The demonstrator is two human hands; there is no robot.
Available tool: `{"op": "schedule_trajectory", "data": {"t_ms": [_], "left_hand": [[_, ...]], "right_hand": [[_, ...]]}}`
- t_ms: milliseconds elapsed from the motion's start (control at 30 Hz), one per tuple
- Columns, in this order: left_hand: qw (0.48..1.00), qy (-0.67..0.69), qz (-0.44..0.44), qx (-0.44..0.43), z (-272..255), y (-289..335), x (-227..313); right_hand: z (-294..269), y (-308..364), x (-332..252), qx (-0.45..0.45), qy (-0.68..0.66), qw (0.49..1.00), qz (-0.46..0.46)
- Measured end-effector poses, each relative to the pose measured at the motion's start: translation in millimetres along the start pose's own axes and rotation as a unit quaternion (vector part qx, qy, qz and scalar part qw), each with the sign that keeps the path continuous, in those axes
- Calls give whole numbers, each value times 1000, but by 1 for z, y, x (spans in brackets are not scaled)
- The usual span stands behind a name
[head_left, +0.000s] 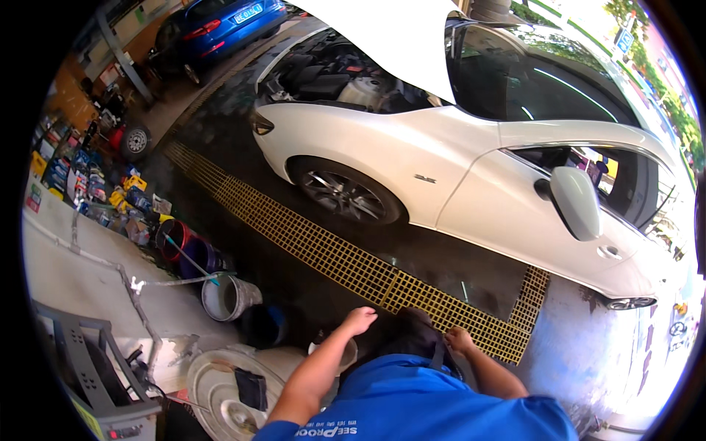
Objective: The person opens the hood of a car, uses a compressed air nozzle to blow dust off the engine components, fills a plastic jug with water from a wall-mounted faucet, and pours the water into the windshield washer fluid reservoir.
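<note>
Stands in a blue short-sleeved shirt [441, 393] and black trousers [401, 336], facing a glossy white car with a raised bonnet [478, 173]. Holds the left hand [360, 321] out in front of the body, and the right hand [459, 339] closer in, beside the trousers. Curls the fingers inward on both; cannot tell, at so small a size, whether clenched round anything or free.

Has the car straight ahead of both hands, well apart from them and touched by neither. Runs its long axis crosswise, nose toward the left hand's forward left, tail toward the right hand's far right. Puts the left hand nearer the dark-tyred front wheel with grey metal spokes [344, 197], and the right hand nearer the rounded white door mirror [577, 202]. Shows the open engine bay [353, 81] past that wheel, forward of the left hand.

Lays a yellow square-meshed floor grating [331, 256] between hands and car, alongside the car, below hand level. Shows a whitish round bucket [218, 300] left of the left hand, a pale round-lidded drum [209, 386] beside the left forearm, and a shiny blue car [228, 33] far off, forward left.
</note>
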State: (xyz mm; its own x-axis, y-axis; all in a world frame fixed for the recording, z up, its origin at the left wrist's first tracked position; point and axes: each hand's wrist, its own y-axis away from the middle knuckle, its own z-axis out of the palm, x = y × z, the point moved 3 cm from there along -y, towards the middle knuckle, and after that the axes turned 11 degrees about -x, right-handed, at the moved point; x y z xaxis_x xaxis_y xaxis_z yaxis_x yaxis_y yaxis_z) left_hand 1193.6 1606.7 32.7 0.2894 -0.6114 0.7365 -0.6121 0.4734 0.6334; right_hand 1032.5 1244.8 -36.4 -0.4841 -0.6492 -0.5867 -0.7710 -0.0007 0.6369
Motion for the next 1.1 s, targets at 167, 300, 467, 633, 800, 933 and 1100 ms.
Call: {"op": "schedule_trajectory", "data": {"t_ms": [167,300,467,633,800,933,1100], "left_hand": [[979,116,157,64,-106,-9,46],[966,187,128,127,-230,-34,-12],[854,364,-218,303,-304,40,-212],[902,-79,-301,300,-356,147,-276],[744,291,-340,496,-286,194,-342],[808,308,-361,348,-201,144,-346],[673,663,-178,276,-226,70,-345]], "right_hand": [[0,-77,-67,-130,192,973,-3],[-1,-129,-131,-303,175,909,228],[-17,-287,-193,-305,366,878,36],[-21,-445,-360,-222,117,966,59],[34,-532,-555,-352,-105,928,68],[94,-558,-655,-367,-34,928,50],[165,-571,-711,-384,75,919,41]]}}
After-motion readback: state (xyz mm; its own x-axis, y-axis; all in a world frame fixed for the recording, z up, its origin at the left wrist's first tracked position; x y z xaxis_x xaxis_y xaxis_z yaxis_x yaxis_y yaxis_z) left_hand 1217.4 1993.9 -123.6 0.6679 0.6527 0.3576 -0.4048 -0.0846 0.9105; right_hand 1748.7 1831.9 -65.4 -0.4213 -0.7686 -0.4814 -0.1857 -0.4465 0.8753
